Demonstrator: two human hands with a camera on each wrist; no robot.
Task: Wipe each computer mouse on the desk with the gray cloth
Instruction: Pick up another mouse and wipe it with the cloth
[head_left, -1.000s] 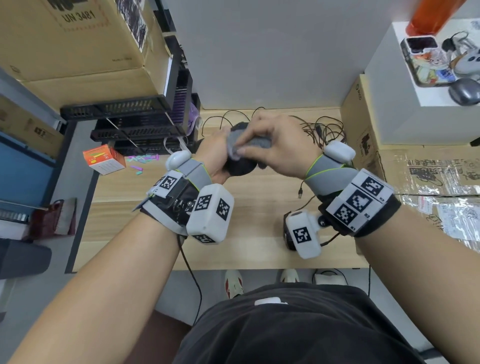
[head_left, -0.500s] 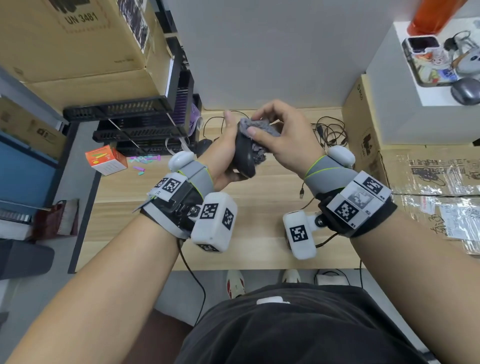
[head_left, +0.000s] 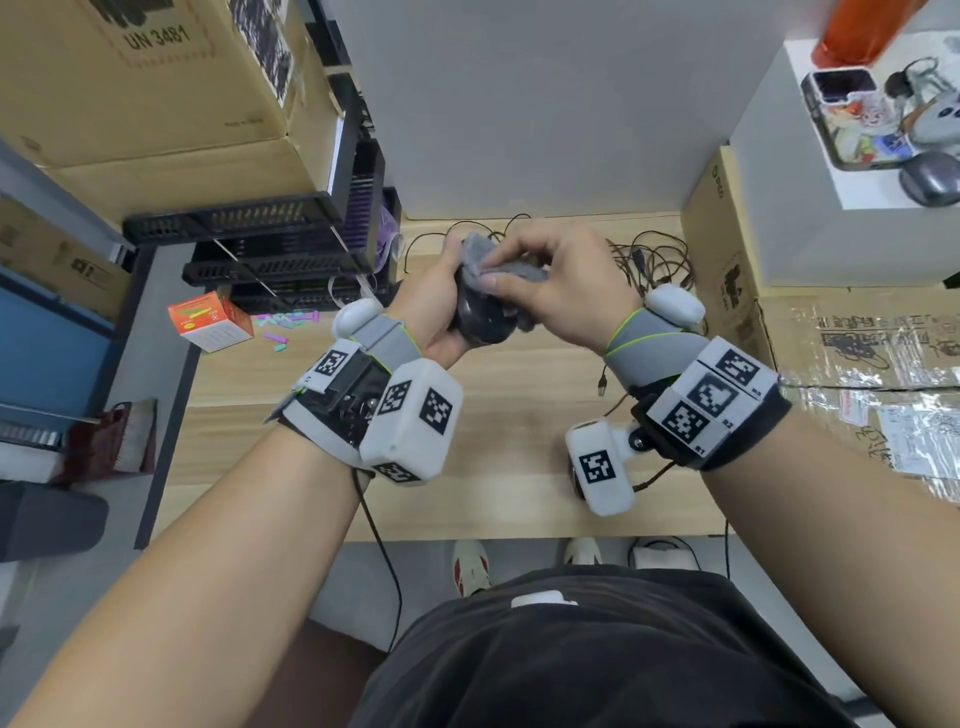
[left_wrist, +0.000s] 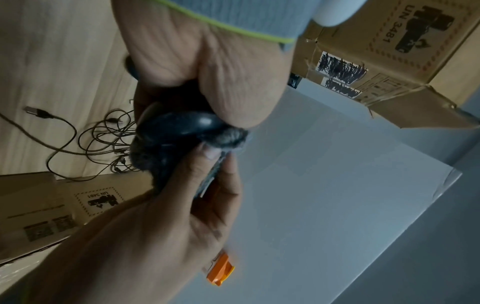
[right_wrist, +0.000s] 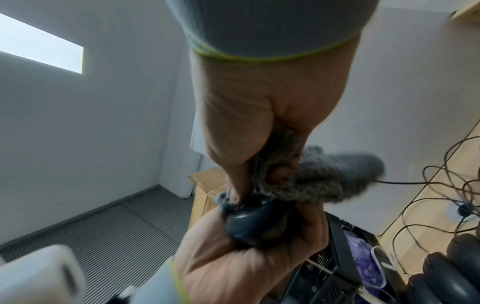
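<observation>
My left hand (head_left: 441, 291) grips a glossy black mouse (head_left: 480, 325) and holds it in the air above the wooden desk (head_left: 493, 415). My right hand (head_left: 550, 291) pinches the gray cloth (head_left: 485, 260) against the mouse's far end and side. From the left wrist, the mouse (left_wrist: 179, 127) sits under my left palm with the cloth (left_wrist: 230, 137) bunched beside it. From the right wrist, the cloth (right_wrist: 311, 181) is crumpled in my right fingers just above the mouse (right_wrist: 254, 224). The right wrist camera hides most of another dark mouse (head_left: 573, 475) on the desk.
A tangle of thin cables (head_left: 649, 260) lies at the desk's back right. Cardboard boxes (head_left: 857, 343) stand to the right, and a white box above them carries a gray mouse (head_left: 930, 182). Black trays (head_left: 280, 249) and a small orange box (head_left: 210, 322) are on the left. More dark mice (right_wrist: 441, 273) lie nearby.
My left hand has turned the mouse from flat onto its side. The cloth has slid from across its top toward its far end. Both hands have risen slightly.
</observation>
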